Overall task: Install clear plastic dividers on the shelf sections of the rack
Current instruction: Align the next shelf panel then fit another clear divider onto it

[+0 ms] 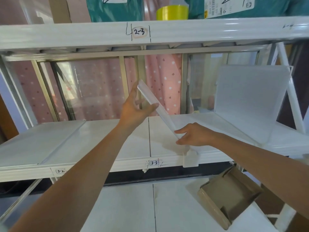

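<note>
I hold a clear plastic divider [155, 104] tilted in the air above the white middle shelf [103, 139], over the section labelled 3-3. My left hand [135, 108] grips its upper far part, thumb under the edge. My right hand [194, 134] pinches its lower near end close to the shelf's front rail. A frosted divider [247, 101] stands upright at the right of the same shelf. Another clear divider [65, 141] runs across the shelf at the left, near the 3-2 label. A white clip [190, 159] sits on the front rail below my right hand.
The upper shelf [83, 36], labelled 2-3, carries teal parcels [115, 9] and a yellow tape roll [172, 12]. An open cardboard box [229, 196] lies on the lower shelf at the right. A pink dotted curtain [162, 81] hangs behind the rack.
</note>
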